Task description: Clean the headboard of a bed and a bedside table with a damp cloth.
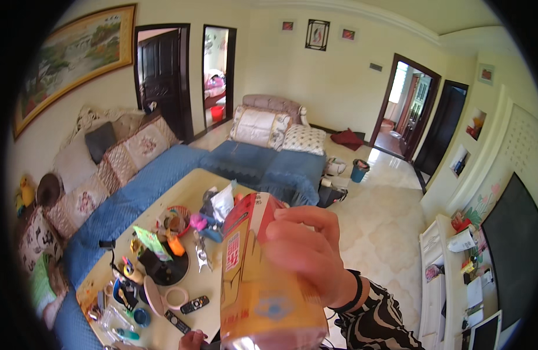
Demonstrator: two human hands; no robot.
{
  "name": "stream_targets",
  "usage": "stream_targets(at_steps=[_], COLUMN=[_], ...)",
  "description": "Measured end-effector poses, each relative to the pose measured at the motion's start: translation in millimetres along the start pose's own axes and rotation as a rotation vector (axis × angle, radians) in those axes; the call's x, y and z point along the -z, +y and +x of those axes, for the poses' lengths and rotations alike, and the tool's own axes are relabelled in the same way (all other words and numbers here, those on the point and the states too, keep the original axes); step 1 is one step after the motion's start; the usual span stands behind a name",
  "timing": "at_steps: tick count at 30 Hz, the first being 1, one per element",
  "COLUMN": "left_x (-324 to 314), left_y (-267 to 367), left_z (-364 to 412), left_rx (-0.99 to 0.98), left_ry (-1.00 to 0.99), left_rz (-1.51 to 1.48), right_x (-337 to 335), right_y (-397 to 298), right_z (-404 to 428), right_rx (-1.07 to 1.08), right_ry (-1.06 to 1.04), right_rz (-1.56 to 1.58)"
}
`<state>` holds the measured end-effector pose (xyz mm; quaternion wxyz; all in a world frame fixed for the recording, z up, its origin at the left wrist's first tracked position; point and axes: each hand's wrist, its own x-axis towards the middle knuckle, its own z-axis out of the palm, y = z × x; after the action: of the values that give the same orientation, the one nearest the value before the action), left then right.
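Observation:
My right hand (pixel 306 249) grips a yellow and red printed package (pixel 255 271) and holds it up close to the camera, in front of the table's right side. The package bears writing, and its lower end looks glossy. A dark band circles the right wrist, above a black-and-cream patterned sleeve. Of my left hand (pixel 192 340), only some fingers show at the bottom edge, beside the table; what it holds, if anything, is hidden. Near those fingers lie a black remote control (pixel 177 323) and a second remote (pixel 195 304) on the cream table (pixel 207 284).
An open pink compact mirror (pixel 176 298), a blue cup (pixel 142 317), a clear plastic tray (pixel 115 323) and a red basket (pixel 185 214) crowd the table. A blue-covered sofa (pixel 133 192) wraps around it. A bin (pixel 359 170) stands on the tiled floor; a television (pixel 516 249) is at right.

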<state>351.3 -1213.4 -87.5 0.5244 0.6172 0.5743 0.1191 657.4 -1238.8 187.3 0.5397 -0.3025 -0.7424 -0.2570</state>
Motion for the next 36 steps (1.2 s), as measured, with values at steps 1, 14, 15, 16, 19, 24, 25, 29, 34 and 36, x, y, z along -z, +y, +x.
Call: stream_targets(at_steps=[1, 14, 15, 16, 19, 24, 25, 29, 34, 36], left_x=[-2.7, -24.5, -20.7, -18.1, -23.0, -51.9, -50.9, -42.7, -47.6, -48.0], left_y=[-8.4, -33.9, -20.5, -21.0, -64.8, -194.7, -211.5, -145.7, -124.5, -128.8], left_z=[5.0, 25.8, 27.9, 25.9, 47.8, 134.2, 149.0, 116.6, 116.7, 120.2], left_rx=[0.005, -0.343, -0.069, -0.084, -0.299, -1.069, -1.155, -0.822, -0.740, -0.836], left_ry=[0.015, 0.068, -0.026, -0.024, -0.117, -0.304, -0.056, -0.097, -0.087, -0.019], left_rz=[-0.001, -0.010, 0.008, 0.008, -0.161, -0.376, 0.224, 0.500, 0.356, 0.536], right_x=[-0.4, 35.7, 35.5, 35.7, 42.9, 50.8, 54.5, 53.7, 55.7, 57.3], right_y=[-1.1, -5.7, -5.2, -4.9, -4.9, -4.5, -6.4, -3.6, -4.1, -6.2], right_z=[4.6, 33.0, 35.9, 38.5, 46.0, 54.3, 55.8, 65.7, 74.6, 77.7], right_rx=[0.027, 0.207, 0.223, 0.240, 0.258, 0.297, 0.299, 0.363, 0.377, 0.378], right_ry=[0.071, 0.131, 0.166, 0.200, 0.234, 0.251, 0.256, 0.313, 0.373, 0.382], right_rz=[-0.001, -0.109, -0.110, -0.112, -0.147, -0.161, -0.179, -0.194, -0.208, -0.221])
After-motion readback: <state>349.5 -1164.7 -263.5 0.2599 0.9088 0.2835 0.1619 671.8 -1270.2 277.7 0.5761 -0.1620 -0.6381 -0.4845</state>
